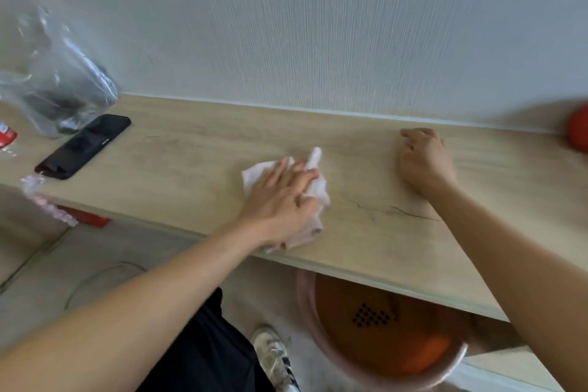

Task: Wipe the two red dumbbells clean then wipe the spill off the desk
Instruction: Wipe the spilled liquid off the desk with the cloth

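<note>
Crumpled white cloth [313, 173] pressed on the pale wood surface [191, 149]
Left hand [281, 199] lies flat on it, fingers straight and spread, near the front edge. Right hand [424, 162] rests apart, fingers loosely curled, empty. Red dumbbell [577, 132], blurred, far right by the wall

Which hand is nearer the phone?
Left. The left hand presses the cloth right of the phone; the right hand rests farther right along the desk.
</note>
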`<move>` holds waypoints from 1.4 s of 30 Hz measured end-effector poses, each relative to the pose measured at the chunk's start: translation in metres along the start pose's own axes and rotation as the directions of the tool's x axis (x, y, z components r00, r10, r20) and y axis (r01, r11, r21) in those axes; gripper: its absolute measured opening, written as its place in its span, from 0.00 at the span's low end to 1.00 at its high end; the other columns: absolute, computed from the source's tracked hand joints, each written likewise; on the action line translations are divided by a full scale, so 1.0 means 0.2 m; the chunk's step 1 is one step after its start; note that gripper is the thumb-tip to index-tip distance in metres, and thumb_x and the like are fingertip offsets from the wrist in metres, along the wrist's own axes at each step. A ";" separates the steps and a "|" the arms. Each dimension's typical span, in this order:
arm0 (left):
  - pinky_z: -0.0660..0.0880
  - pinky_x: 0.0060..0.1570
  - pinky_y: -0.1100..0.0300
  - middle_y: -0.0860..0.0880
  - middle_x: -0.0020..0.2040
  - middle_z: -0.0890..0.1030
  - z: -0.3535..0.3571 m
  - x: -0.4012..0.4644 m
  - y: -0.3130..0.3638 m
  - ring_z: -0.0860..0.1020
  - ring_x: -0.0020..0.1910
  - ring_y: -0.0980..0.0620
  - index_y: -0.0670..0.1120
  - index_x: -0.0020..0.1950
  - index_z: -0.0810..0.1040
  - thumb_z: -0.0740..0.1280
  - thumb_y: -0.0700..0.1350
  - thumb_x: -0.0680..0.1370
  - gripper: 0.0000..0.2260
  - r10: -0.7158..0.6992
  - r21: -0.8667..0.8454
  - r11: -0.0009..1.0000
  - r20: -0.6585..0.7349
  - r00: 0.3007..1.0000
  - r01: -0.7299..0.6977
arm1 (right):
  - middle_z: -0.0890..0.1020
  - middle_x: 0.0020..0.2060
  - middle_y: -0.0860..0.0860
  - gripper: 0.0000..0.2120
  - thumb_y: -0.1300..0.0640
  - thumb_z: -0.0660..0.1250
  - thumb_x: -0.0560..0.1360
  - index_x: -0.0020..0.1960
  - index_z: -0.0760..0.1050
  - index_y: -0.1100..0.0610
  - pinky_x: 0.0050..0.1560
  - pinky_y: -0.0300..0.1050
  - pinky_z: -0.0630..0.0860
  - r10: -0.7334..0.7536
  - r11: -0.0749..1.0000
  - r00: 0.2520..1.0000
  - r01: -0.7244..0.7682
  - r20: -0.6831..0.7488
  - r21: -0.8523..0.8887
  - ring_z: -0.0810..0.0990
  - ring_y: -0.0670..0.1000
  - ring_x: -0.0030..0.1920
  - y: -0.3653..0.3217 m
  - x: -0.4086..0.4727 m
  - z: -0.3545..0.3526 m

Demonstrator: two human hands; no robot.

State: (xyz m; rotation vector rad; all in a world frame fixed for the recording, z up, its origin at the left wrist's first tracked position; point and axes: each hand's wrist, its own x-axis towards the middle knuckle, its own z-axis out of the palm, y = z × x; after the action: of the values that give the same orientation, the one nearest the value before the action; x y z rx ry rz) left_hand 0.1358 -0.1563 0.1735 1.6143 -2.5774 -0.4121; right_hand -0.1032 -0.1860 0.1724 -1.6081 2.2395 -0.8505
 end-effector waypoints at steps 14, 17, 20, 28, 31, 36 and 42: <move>0.40 0.74 0.54 0.50 0.78 0.47 0.03 -0.07 0.12 0.42 0.77 0.50 0.53 0.75 0.52 0.45 0.59 0.75 0.28 -0.117 -0.008 0.993 -0.047 0.992 0.117 | 0.76 0.61 0.53 0.15 0.64 0.59 0.78 0.62 0.75 0.58 0.54 0.38 0.66 0.060 0.979 0.995 -0.044 -0.074 0.197 0.75 0.52 0.60 0.27 -0.43 -0.34; 0.36 0.72 0.56 0.51 0.78 0.45 0.12 -0.08 0.41 0.39 0.76 0.52 0.52 0.76 0.52 0.49 0.57 0.80 0.25 0.097 -0.034 0.995 -0.016 0.995 -0.098 | 0.77 0.60 0.53 0.15 0.63 0.58 0.78 0.62 0.75 0.57 0.53 0.38 0.66 0.082 0.971 0.994 -0.065 -0.066 0.232 0.75 0.51 0.57 0.29 -0.46 -0.32; 0.35 0.71 0.57 0.51 0.78 0.44 0.14 -0.06 0.52 0.39 0.76 0.53 0.52 0.77 0.50 0.49 0.57 0.81 0.26 0.146 -0.044 0.988 -0.018 0.989 -0.147 | 0.77 0.60 0.52 0.15 0.63 0.57 0.79 0.62 0.75 0.56 0.55 0.39 0.68 0.109 0.951 0.991 -0.079 -0.083 0.299 0.75 0.50 0.58 0.28 -0.46 -0.33; 0.44 0.72 0.60 0.52 0.77 0.57 0.19 -0.13 0.62 0.50 0.76 0.54 0.50 0.74 0.62 0.54 0.55 0.81 0.22 0.407 -0.083 0.907 -0.071 0.910 -0.412 | 0.78 0.60 0.51 0.15 0.62 0.56 0.79 0.63 0.75 0.57 0.55 0.34 0.65 0.120 0.942 0.991 -0.096 -0.056 0.320 0.73 0.48 0.61 0.27 -0.49 -0.32; 0.50 0.68 0.64 0.49 0.73 0.66 0.19 -0.19 0.63 0.58 0.74 0.53 0.47 0.68 0.70 0.59 0.53 0.80 0.19 0.459 -0.141 0.871 -0.110 0.882 -0.471 | 0.79 0.59 0.51 0.15 0.63 0.56 0.79 0.62 0.76 0.57 0.54 0.34 0.65 0.111 0.944 0.993 -0.089 -0.051 0.317 0.74 0.49 0.61 0.27 -0.50 -0.32; 0.62 0.64 0.60 0.50 0.69 0.73 0.19 -0.28 0.63 0.66 0.70 0.53 0.52 0.65 0.74 0.64 0.54 0.76 0.18 0.464 -0.274 0.839 -0.092 0.881 -0.471 | 0.78 0.60 0.51 0.16 0.64 0.56 0.79 0.62 0.75 0.58 0.47 0.29 0.65 0.068 0.957 0.997 -0.059 -0.021 0.284 0.74 0.48 0.60 0.25 -0.56 -0.31; 0.62 0.51 0.75 0.54 0.65 0.74 0.21 -0.46 0.58 0.73 0.57 0.61 0.54 0.64 0.75 0.67 0.51 0.75 0.17 0.453 -0.335 0.842 0.011 0.892 -0.423 | 0.79 0.58 0.52 0.15 0.65 0.57 0.79 0.61 0.76 0.59 0.54 0.33 0.67 -0.002 0.943 1.000 -0.003 0.014 0.332 0.75 0.49 0.60 0.23 -0.70 -0.32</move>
State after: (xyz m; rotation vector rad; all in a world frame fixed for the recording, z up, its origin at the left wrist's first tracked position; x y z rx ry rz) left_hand 0.0676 -0.0181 0.1715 0.8799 -2.6509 -0.8257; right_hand -0.1220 -0.0266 0.1778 -1.4488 1.9552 -1.1422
